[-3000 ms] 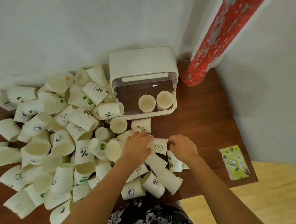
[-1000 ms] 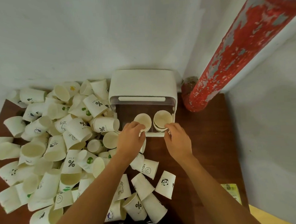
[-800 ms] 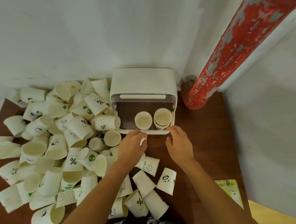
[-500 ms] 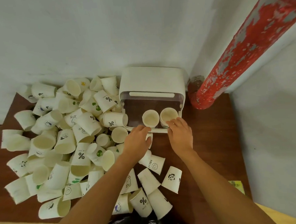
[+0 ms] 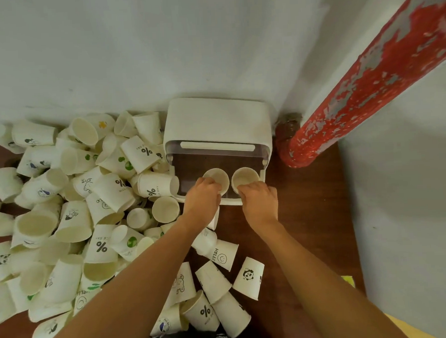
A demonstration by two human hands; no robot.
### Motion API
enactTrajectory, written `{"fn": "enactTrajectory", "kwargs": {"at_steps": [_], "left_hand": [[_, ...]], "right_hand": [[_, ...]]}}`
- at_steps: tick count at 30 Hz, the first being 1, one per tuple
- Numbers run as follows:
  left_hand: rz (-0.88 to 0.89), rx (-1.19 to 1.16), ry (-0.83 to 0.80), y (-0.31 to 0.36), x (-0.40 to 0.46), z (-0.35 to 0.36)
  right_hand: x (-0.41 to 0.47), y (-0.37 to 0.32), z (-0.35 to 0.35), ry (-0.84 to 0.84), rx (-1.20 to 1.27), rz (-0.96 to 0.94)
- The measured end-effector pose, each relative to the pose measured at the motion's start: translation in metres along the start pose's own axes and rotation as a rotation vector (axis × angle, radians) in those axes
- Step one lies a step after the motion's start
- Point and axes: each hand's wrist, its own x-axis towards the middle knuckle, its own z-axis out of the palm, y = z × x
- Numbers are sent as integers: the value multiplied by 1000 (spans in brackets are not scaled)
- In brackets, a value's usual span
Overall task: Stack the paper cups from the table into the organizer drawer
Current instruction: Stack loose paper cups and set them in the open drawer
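Seating cups into the organizer drawer [image 5: 217, 153], one per hand. Left hand [image 5: 203, 199] is at the near rim of the left stack [image 5: 216, 178], fingers curled over the edge; right hand [image 5: 259, 200] does the same on the right stack [image 5: 245, 178]. From this angle each hand looks to be pinching or pressing the top cup's rim, but the fingertips are tucked behind the knuckles, so I can't tell whether the cups are already let go

Why two stacks side by side: the drawer front is low and the tray is wide enough for two columns, so both hands can work in parallel without crossing. Cups go mouth-up, which lets the next one nest straight down. Stacks sit at the front of the drawer, just behind its lip, likely because that's the shortest reach and leaves the back of the tray free

The rest of the paper cups [image 5: 72, 215] lie in a loose pile on the wooden table [image 5: 307, 216], mostly to the left of the drawer, with a smaller cluster [image 5: 217, 285] near the body between the forearms. Most are on their sides, so each needs turning upright before nesting

Judgement: early in the task, only a few cups in, dozens left. Risk is a cup going in tilted and jamming the stack, hence the grip at the rim to square it

Red pipe [image 5: 366, 71] on the right is out of the way
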Motion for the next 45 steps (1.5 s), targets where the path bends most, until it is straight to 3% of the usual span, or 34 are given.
{"fn": "enactTrajectory", "kwargs": {"at_steps": [8,16,18,21,23,30,36,38,42,45], "left_hand": [[42,-45,18,-3,3,9],[96,-148,172,-2,-31,4],[102,-162,110,0,-50,7],[8,-10,-62,-1,-79,23],[-96,91,-115,-5,-94,32],[-200,85,-205,-21,-114,47],[-181,184,-223,-26,-123,51],[-173,209,-230,-26,-126,52],[-150,112,-269,-28,-129,54],[-124,52,-330,-31,-132,54]], "right_hand": [[7,6,0,-67,-7,-90],[-48,8,-1,87,289,16],[-68,12,2,-67,348,100],[-95,19,13,-456,298,223],[-113,21,19,-562,268,311],[-144,25,38,-537,450,492],[-149,22,37,-364,444,431],[-152,22,34,-412,430,369],[-160,23,32,-699,396,259],[-163,26,35,-728,392,252]]}}
